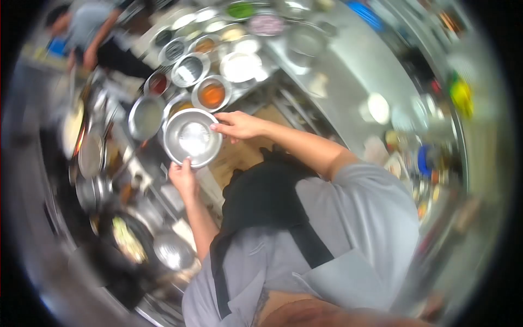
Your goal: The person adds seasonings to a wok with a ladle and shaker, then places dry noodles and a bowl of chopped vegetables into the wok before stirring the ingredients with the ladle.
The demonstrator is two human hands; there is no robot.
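A round stainless steel bowl is held in front of me between both hands, its shiny inside facing up. My left hand grips the near rim, with the thumb over the edge. On the right side of the rim, my right hand is closed on the bowl, thumb on top and the other fingers partly hidden below. Just beyond the bowl stand a container of orange liquid and a metal pot. Motion blur softens the details.
Several metal containers of ingredients crowd the far counter, including chopped green pieces. A wok with food and a round metal ladle or strainer are at left. A co-worker stands far left. A steel counter runs along the right.
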